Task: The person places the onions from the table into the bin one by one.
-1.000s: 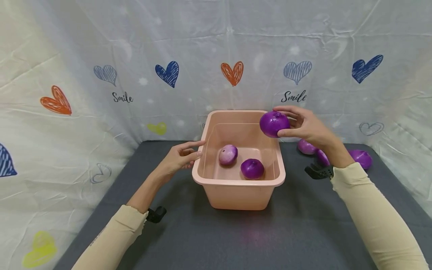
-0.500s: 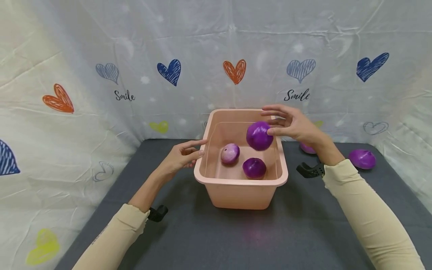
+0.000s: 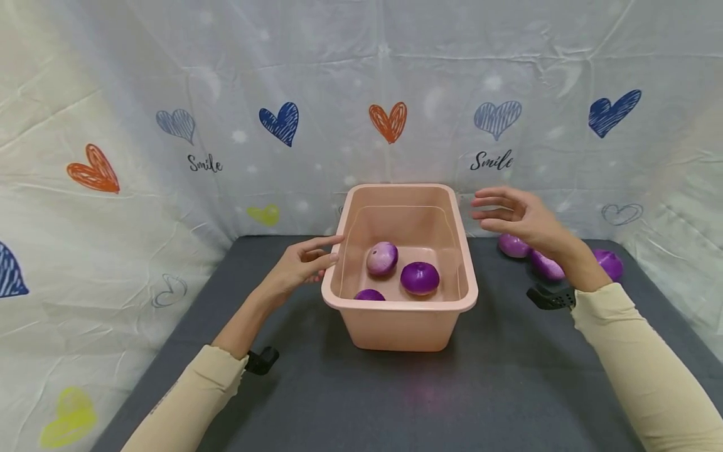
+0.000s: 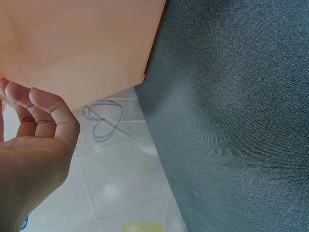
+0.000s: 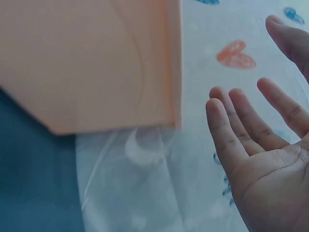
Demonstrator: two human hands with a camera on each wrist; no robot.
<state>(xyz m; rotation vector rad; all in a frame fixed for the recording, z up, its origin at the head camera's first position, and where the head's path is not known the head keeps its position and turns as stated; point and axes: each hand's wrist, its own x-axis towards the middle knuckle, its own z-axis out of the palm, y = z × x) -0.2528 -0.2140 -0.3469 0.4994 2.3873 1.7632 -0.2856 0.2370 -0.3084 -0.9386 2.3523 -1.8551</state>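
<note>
A peach-coloured plastic bin (image 3: pixel 401 326) stands on the dark table in the head view. Inside it lie three purple onions: a paler mottled onion (image 3: pixel 382 258), a deep purple onion (image 3: pixel 420 278) and another onion (image 3: pixel 369 295) mostly hidden behind the front rim. My left hand (image 3: pixel 299 260) touches the bin's left rim with its fingertips, fingers loosely bent; in the left wrist view they lie against the bin's wall. Just beyond the right rim, my right hand (image 3: pixel 522 216) hovers with fingers spread and nothing in them. Its bare palm (image 5: pixel 270 181) shows in the right wrist view.
On the table right of the bin, partly behind my right arm, sit more onions: one at the back (image 3: pixel 513 245), one nearer (image 3: pixel 546 267) and one farther right (image 3: pixel 609 264). A white sheet (image 3: pixel 333 69) printed with hearts hangs behind the table.
My right hand has let go of an onion over the bin and drawn back to the right. That onion now lies inside with the other two. My left hand has stayed at the rim.
</note>
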